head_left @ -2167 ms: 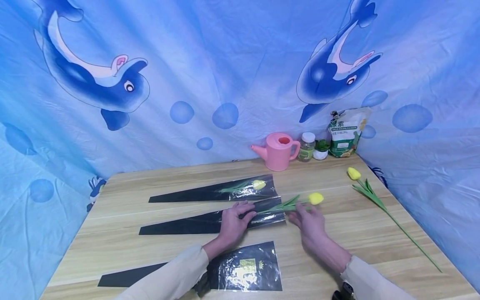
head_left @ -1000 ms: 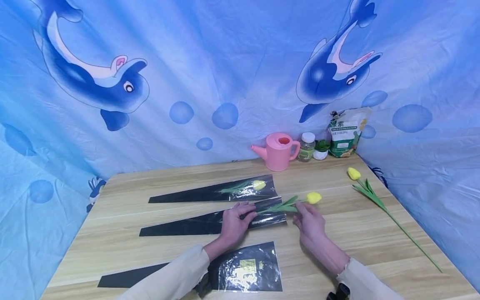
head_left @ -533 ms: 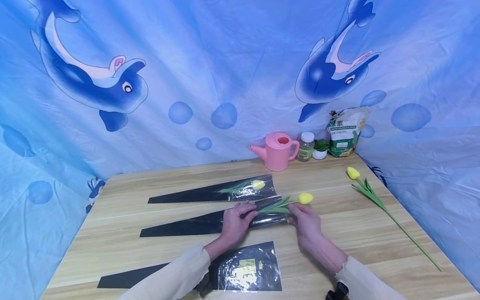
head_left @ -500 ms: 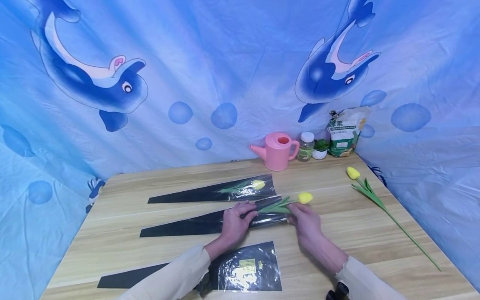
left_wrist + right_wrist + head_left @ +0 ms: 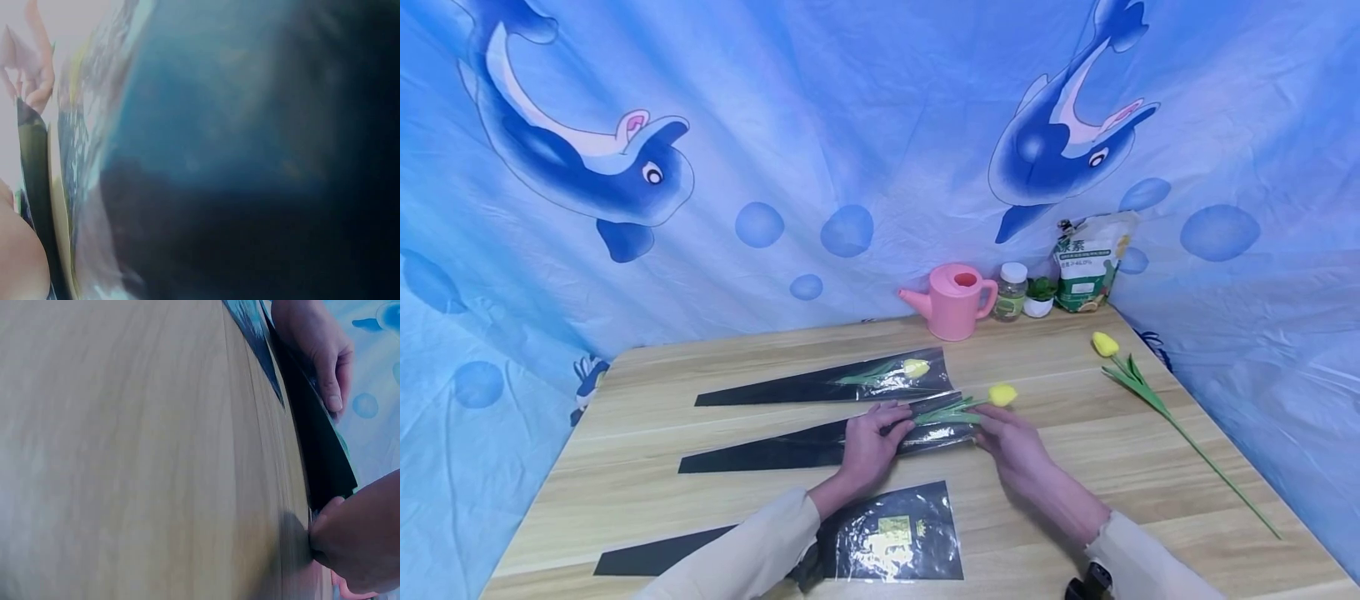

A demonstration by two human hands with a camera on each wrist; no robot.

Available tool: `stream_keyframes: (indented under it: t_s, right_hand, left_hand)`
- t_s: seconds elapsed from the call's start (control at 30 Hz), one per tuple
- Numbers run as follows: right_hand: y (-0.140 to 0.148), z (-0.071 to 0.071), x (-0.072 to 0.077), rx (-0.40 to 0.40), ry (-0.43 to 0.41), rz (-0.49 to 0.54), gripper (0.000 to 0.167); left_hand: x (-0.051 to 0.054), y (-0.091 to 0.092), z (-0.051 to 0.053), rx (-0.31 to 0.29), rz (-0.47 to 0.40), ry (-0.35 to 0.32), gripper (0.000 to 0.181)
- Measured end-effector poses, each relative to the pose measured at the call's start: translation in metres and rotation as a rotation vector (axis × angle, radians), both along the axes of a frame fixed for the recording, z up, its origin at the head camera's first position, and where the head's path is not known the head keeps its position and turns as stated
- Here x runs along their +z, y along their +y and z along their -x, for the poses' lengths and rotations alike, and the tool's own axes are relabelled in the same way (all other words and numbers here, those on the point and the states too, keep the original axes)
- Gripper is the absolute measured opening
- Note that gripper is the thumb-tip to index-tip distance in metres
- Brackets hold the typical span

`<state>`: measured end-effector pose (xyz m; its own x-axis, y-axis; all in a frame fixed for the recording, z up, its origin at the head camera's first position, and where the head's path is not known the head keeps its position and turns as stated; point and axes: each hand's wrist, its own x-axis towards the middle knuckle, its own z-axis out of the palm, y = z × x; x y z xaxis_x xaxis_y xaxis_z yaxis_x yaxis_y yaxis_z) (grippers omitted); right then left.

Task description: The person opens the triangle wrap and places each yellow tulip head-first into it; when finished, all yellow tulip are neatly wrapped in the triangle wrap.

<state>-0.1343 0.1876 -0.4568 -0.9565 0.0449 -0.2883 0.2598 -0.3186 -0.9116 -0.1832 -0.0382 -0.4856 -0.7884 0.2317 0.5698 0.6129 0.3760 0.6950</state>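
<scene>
1. Black sleeve (image 5: 775, 454), middle of three, lies beneath the left hand (image 5: 868, 447), whose thumb and fingers rest apart.
2. Yellow tulip (image 5: 1002, 395) lies at the sleeve's wide end, bloom past it.
3. Beside that end, the right hand (image 5: 1017, 447) pinches the tulip below its bloom.

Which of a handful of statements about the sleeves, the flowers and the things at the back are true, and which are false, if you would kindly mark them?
1. The left hand touches the middle black sleeve. True.
2. The yellow bloom by the right hand is wholly inside that sleeve. False: it sticks out beyond the open end.
3. The far sleeve has a yellow tulip in it. True.
4. The pink watering can stands to the right of the white-lidded jar. False: it stands to the left.
5. The loose tulip lies on the right side of the table. True.
</scene>
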Motion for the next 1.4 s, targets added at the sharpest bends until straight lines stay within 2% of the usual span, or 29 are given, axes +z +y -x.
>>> stream_keyframes:
  t_s: [0.3,0.57,0.77,0.93,1.13,1.2,1.27,1.33,1.4]
  right_hand:
    - [0.008,0.001,0.002,0.104,-0.001,-0.012,0.047]
    - [0.016,0.002,0.004,0.171,-0.068,0.028,0.053]
    - [0.024,0.001,0.007,0.222,-0.078,0.038,0.056]
    - [0.029,-0.004,0.008,0.278,-0.053,0.006,0.055]
    - [0.039,-0.009,0.009,0.293,-0.054,-0.059,0.054]
    - [0.045,-0.011,0.01,0.315,-0.045,-0.121,0.054]
    - [0.051,-0.011,0.012,0.318,-0.017,-0.245,0.05]
    - [0.057,-0.011,0.015,0.309,0.061,-0.446,0.041]
    - [0.063,-0.007,0.017,0.248,0.169,-0.68,0.03]
  left_hand:
    - [0.0,0.0,0.0,0.002,-0.003,-0.024,0.02]
    - [-0.002,0.0,0.003,0.007,0.003,-0.04,0.018]
    - [-0.003,0.0,0.003,-0.002,0.005,-0.046,0.018]
    - [-0.004,0.001,0.004,-0.011,0.009,-0.051,0.018]
    - [-0.003,0.002,0.002,-0.019,0.015,-0.06,0.018]
    - [-0.003,0.002,0.002,-0.015,0.019,-0.059,0.018]
    - [-0.002,0.002,0.001,-0.011,0.022,-0.062,0.018]
    - [-0.001,0.002,0.001,-0.01,0.026,-0.06,0.018]
    - [-0.001,0.001,0.001,-0.012,0.024,-0.063,0.018]
